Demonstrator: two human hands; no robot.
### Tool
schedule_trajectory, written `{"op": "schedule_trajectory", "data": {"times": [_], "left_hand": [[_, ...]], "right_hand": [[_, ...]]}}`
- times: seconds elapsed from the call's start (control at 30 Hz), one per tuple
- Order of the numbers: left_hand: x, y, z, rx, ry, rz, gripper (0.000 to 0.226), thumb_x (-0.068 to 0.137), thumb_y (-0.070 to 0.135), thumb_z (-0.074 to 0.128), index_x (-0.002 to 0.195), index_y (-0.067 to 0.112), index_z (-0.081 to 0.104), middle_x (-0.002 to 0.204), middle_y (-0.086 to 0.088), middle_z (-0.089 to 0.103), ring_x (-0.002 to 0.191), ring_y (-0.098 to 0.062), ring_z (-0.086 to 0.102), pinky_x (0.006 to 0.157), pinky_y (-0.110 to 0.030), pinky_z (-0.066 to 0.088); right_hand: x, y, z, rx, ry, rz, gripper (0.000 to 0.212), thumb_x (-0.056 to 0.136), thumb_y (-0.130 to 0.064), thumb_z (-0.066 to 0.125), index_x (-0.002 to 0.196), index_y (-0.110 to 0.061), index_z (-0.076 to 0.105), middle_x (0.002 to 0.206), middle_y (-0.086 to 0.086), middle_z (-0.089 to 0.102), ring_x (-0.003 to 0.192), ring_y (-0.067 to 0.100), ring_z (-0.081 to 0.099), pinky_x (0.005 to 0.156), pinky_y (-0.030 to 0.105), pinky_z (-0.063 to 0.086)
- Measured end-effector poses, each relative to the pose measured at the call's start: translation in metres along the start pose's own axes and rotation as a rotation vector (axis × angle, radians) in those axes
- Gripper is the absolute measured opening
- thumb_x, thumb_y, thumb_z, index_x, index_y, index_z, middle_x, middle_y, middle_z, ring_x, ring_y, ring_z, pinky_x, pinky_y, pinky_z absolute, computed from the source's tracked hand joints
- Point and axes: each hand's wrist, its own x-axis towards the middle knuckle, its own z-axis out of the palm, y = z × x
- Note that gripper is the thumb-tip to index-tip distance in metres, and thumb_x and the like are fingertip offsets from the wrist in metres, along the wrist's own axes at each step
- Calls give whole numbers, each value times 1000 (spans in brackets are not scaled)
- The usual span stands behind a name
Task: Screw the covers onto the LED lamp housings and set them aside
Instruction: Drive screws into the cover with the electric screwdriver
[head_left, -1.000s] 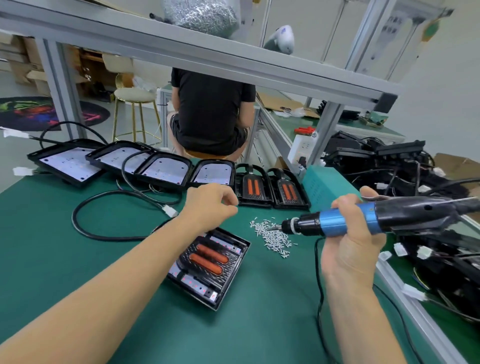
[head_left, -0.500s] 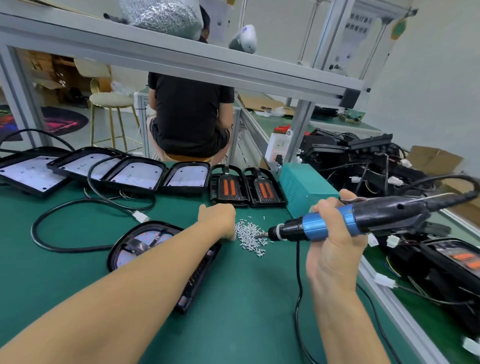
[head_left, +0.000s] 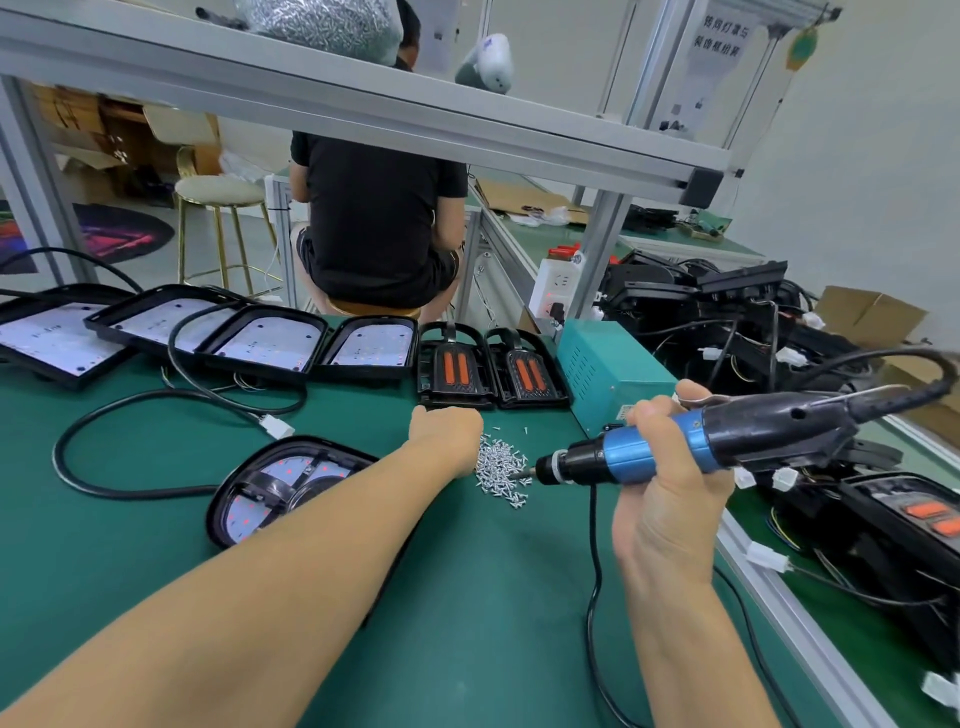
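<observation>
Risk: snagging several screws (head_left: 501, 467) at once, left hand (head_left: 447, 434) over pile, finger state impossible to tell. Right hand (head_left: 670, 467) clenched round electric screwdriver (head_left: 701, 441). Lamp housing (head_left: 280, 488) near, under left forearm.

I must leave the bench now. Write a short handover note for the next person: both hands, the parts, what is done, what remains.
Left hand: at the screw pile, fingers hidden, grip unclear.
Right hand: grips the electric screwdriver, tip at the pile.
Lamp housing lies under the left forearm, with no screw being driven.
Two covered units stand at the back; four open housings wait beside them.
Left: pick a screw, fasten the cover, set aside, repeat.
</observation>
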Motion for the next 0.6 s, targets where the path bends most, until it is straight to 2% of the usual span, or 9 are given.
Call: {"op": "schedule_trajectory", "data": {"times": [0.07,0.13,0.2,0.23,0.3,0.37,0.47,0.6], "left_hand": [[-3,1,0,43,-22,38,32,88,-2,46,64,15,32,63,0,39,56,-17,32,94,-39,33],[-7,3,-6,-10,-13,46,32,88,-5,43,63,13,32,64,-5,39,57,-18,34,77,-37,40],[-11,3,-18,-184,19,37,28,87,-5,42,62,7,39,67,-15,48,64,-24,45,69,-38,47],[-13,0,-25,-310,42,34,23,85,-5,43,65,3,50,69,-15,55,68,-26,52,69,-37,50],[-21,-12,-37,-578,86,36,17,82,0,52,74,3,67,72,-6,67,68,-20,60,64,-28,52],[-40,-31,-44,-808,121,62,12,79,4,64,74,11,71,64,2,67,59,-10,58,57,-20,49],[-74,-63,-43,-1090,131,116,14,77,3,73,74,16,73,62,4,68,56,-4,58,57,-14,48],[-110,-90,-32,-1306,111,68,15,76,0,74,83,13,74,68,-4,71,59,-9,61,60,-15,49]], "right_hand": [[0,0,1,-18,6,-11,36,80,8,66,100,-20,56,72,-8,58,79,15,54,92,37,47],[0,-1,1,-24,13,-8,35,83,11,62,100,-19,57,73,-7,57,80,17,54,95,43,45],[1,-2,0,-15,13,0,34,83,10,62,100,-19,57,74,-6,57,81,18,52,96,44,44],[1,-3,0,-8,8,3,34,84,10,61,100,-19,57,75,-5,56,80,17,52,96,42,44],[1,-6,-1,11,-4,11,33,84,9,60,100,-20,56,75,-5,55,77,15,54,94,39,43],[1,-9,-1,36,-22,28,33,85,8,59,100,-21,54,74,-5,55,75,12,56,90,36,44],[1,-12,4,102,-63,66,30,87,6,55,98,-22,54,72,-7,55,72,11,56,83,32,44],[-5,-11,20,198,-106,136,30,87,5,56,98,-23,54,73,-6,53,69,10,55,73,25,49]]}}
